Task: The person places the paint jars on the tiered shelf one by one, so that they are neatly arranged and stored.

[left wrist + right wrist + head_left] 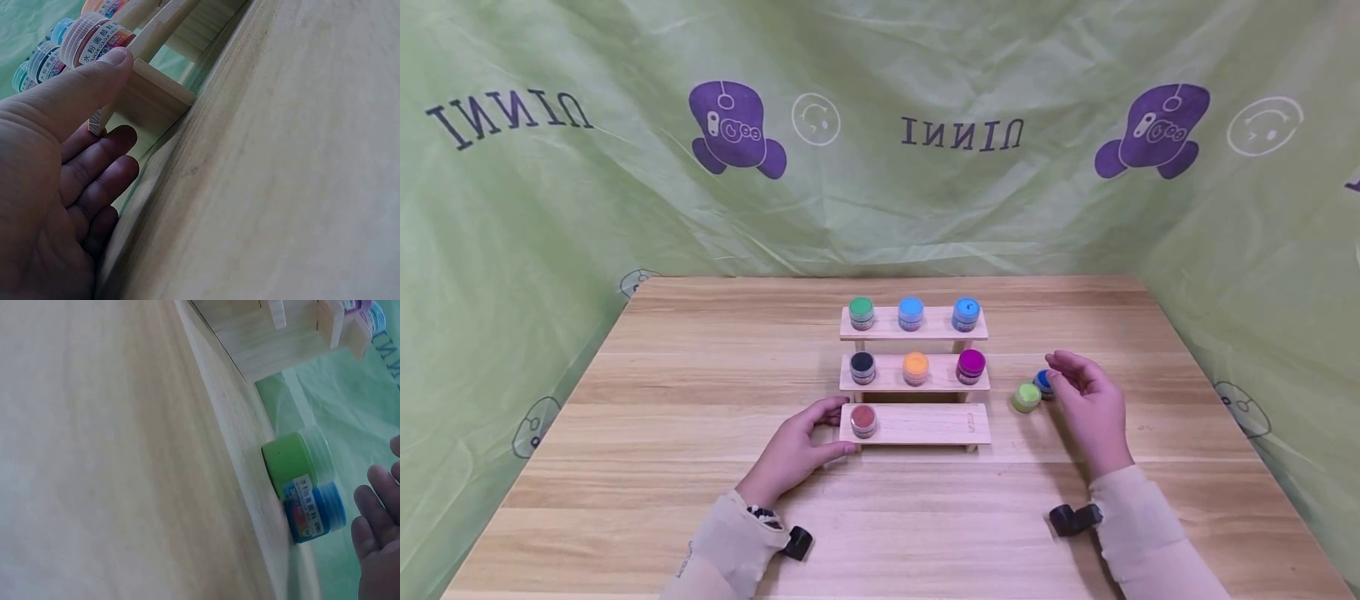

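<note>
A three-step wooden stand [917,427] bears small paint jars. My left hand [797,450] grips the left end of its lowest step, thumb at the front edge and fingers at the back. On that step sits a brown paint jar [863,422], whose clear lid shows in the left wrist view. To the stand's right, a light green paint jar [1026,398] and a dark blue paint jar [312,515] stand close together on the table. My right hand [1088,408] hovers beside the blue jar, fingers loosely bent and apart from it in the right wrist view.
The middle step holds black [862,367], orange [915,367] and purple [971,366] jars. Green [861,313], light blue [911,313] and blue [966,314] jars stand on the top step. Behind the wooden table [700,367] hangs a green printed cloth [880,208].
</note>
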The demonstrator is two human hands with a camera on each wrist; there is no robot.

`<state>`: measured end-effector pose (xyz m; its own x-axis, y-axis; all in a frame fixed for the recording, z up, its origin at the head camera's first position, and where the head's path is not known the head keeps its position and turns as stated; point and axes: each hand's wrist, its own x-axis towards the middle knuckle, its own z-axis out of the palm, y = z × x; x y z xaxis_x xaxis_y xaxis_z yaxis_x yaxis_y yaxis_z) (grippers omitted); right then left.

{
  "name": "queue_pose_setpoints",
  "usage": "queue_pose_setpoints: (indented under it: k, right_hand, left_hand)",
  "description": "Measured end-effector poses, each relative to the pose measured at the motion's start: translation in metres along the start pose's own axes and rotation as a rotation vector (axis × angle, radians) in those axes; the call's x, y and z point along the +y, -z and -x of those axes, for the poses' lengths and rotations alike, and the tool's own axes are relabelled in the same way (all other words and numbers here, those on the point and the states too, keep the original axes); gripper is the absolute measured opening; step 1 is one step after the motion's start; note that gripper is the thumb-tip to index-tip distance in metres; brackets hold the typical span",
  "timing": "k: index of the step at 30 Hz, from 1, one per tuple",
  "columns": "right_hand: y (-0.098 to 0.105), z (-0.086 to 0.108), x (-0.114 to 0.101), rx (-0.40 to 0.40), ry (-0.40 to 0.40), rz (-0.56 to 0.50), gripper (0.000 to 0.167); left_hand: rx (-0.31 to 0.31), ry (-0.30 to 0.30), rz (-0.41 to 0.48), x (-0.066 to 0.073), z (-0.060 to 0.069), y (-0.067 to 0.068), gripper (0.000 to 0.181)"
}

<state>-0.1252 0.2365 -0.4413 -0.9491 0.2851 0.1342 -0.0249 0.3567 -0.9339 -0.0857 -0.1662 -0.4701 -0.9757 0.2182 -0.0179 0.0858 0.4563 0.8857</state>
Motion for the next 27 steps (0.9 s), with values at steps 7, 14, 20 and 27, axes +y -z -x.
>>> queue_pose_setpoints:
  k: [7, 14, 20, 27]
  right_hand:
    - [0.003, -0.006, 0.011, -0.052, -0.043, -0.017, 0.040]
    - [0.006, -0.008, 0.018, -0.122, -0.078, 0.058, 0.047]
    - [0.008, -0.010, 0.020, -0.176, -0.106, 0.140, 0.054]
    - [0.007, -0.009, 0.023, -0.173, -0.116, 0.129, 0.053]
  left_hand:
    - [0.001, -0.017, 0.004, -0.001, -0.001, 0.000, 0.067]
    - [0.001, -0.024, 0.004, 0.000, 0.000, 0.000, 0.067]
    - [-0.001, -0.023, 0.010, 0.000, -0.001, 0.001, 0.067]
    - [0.002, -0.019, 0.007, -0.001, -0.001, 0.000, 0.067]
